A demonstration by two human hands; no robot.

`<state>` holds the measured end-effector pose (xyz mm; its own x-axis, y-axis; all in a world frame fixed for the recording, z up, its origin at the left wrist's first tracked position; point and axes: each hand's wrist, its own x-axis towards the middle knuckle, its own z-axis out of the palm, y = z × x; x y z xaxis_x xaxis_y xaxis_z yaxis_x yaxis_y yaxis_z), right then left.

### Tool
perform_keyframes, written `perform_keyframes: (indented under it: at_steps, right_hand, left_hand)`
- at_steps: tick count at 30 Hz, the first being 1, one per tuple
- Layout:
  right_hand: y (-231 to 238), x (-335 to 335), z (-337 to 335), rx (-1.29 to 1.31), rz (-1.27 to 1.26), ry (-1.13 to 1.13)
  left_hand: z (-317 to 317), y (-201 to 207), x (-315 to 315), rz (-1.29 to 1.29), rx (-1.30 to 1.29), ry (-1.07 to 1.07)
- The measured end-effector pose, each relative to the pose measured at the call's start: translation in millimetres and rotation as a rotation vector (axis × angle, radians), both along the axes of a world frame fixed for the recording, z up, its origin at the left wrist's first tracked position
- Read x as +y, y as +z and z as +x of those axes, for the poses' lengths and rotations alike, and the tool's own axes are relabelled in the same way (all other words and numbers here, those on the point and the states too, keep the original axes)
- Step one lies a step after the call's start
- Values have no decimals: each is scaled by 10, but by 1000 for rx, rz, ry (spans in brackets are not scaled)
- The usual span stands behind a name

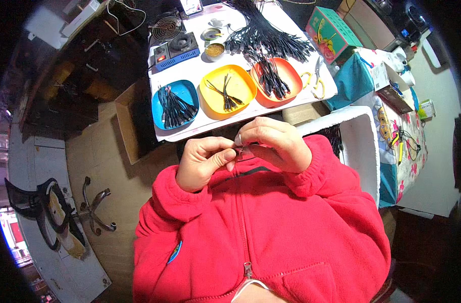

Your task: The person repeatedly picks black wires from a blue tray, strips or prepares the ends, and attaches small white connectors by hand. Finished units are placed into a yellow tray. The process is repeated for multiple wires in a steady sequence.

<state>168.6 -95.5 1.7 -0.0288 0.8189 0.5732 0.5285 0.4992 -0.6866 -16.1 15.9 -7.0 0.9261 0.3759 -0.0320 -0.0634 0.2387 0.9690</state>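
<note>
My left hand (207,159) and my right hand (273,144) meet in front of my chest, both with fingers pinched closed. Between them is a thin black cable (251,171) with fine reddish wire at its end; the fingertips hide most of that end. On the table just beyond stand three square trays: a blue tray (158,119) with many black cables (177,112), a yellow tray (210,85) with a few cables (230,99), and an orange tray (292,76) with a bunch of cables (274,81).
A large heap of black cables (271,38) covers the table's far side. Yellow-handled scissors (318,77) lie at right. A blue heating device (177,55) stands back left, beside a tin of amber material (214,50). A white foam box (364,146) is at my right.
</note>
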Motion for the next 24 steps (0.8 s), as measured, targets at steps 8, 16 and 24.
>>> perform_keyframes:
  at_steps: [8,16,24]
  right_hand:
    - [-14,-18,-35,-50,-11,-41]
    - [-64,-35,-46,-15,-11,-24]
    - [-58,-61,-51,32,-14,24]
  left_hand:
    - [3,-102,-70,-234,-39,102]
    - [18,-122,-173,-242,-116,177]
    - [9,-114,-165,-399,-88,129]
